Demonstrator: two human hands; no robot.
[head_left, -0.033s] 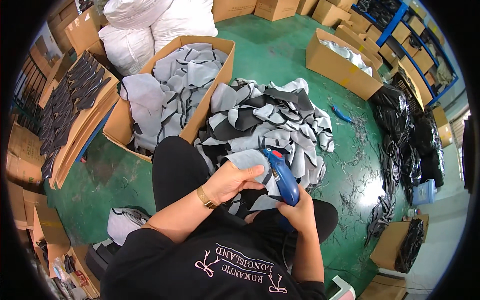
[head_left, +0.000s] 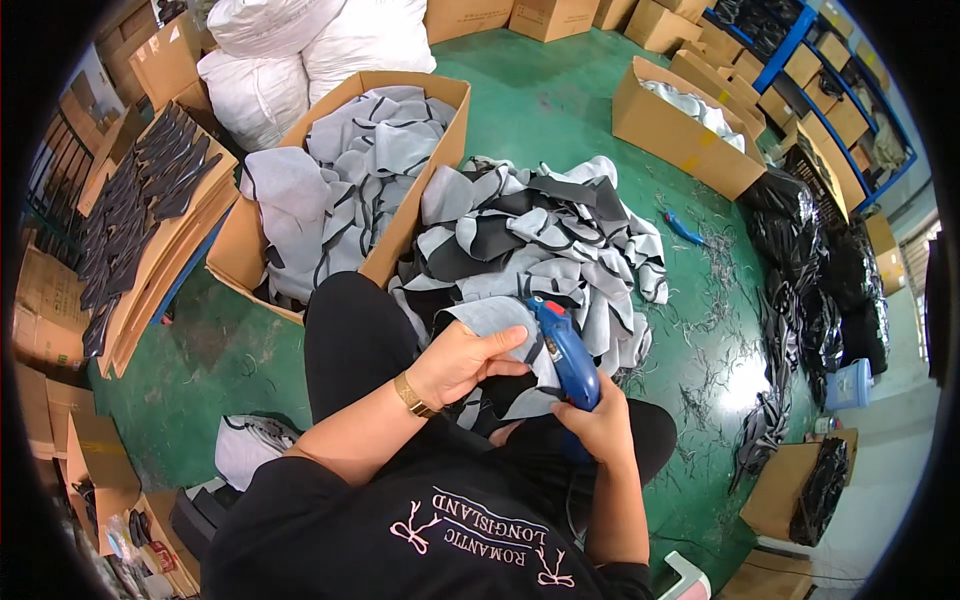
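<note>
In the middle, the left hand (head_left: pixel 462 366) is pinching gray cloth (head_left: pixel 492 315); the right hand (head_left: pixel 604 425) is gripping a blue tool (head_left: pixel 571 362) at the cloth's edge. Green floor (head_left: pixel 540 95) is showing at top middle, past the pile (head_left: pixel 545 230).

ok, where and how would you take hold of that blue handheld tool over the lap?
Probably by the rear of the blue handheld tool, from the person's right, as the right hand does. Its long, rounded body slants away to the left; the far end, with the red patch, is by the grey fabric piece in the left hand, so best left free.
</note>
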